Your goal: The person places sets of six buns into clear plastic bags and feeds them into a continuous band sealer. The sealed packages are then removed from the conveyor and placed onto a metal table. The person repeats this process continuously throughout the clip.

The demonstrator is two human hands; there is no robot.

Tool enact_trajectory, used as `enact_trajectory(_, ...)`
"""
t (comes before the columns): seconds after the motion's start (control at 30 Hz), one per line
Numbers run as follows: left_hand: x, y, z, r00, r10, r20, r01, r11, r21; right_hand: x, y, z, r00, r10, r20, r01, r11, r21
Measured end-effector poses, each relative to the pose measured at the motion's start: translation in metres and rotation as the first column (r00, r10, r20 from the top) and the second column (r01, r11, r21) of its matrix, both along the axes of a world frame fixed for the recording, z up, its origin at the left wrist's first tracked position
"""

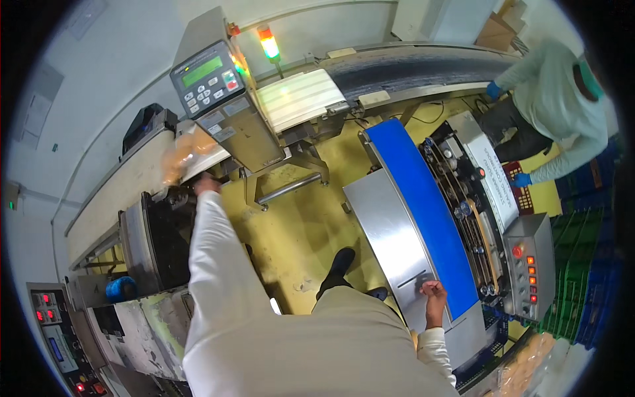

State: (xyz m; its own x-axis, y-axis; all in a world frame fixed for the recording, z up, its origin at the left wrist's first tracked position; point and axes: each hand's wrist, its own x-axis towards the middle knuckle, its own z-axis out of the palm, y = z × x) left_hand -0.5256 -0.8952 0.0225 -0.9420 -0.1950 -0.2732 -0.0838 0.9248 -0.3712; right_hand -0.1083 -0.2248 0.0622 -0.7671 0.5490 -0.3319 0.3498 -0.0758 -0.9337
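My left hand reaches out at the near edge of a conveyor, just below a control unit with a green display. Beside it, a motion-blurred clear bag of orange-brown food, apparently bread, lies by the belt's edge. The blur hides whether my fingers touch or grip it. My right hand hovers at the stainless steel side table, its fingers curled with nothing visible in them. Right beside it runs the blue conveyor belt of a continuous sealing machine.
A white slatted belt leads to a dark conveyor. A lit signal tower stands behind. At right, a co-worker in blue gloves touches a red crate. Green crates are stacked nearby; bagged bread lies at lower right.
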Motion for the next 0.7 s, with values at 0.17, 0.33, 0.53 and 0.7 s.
enact_trajectory(0.17,0.183,0.322,-0.133,0.942,-0.077,0.327,-0.132,0.811,0.57,0.081,0.023,-0.001,0.949,-0.308,-0.062,0.311,0.949,0.053)
enact_trajectory(0.33,0.389,0.492,-0.115,-0.024,-0.875,0.484,-0.046,0.484,0.874,0.225,0.112,-0.024,0.854,-0.504,-0.129,0.499,0.724,0.477)
enact_trajectory(0.53,0.497,0.615,0.001,-0.458,-0.67,0.584,-0.377,0.741,0.556,0.457,0.224,0.048,0.401,-0.889,-0.222,0.77,0.195,0.607)
enact_trajectory(0.7,0.598,0.739,0.052,-0.553,-0.611,0.567,-0.133,0.736,0.663,0.685,0.321,0.079,0.065,-0.963,-0.263,0.376,-0.22,0.9)
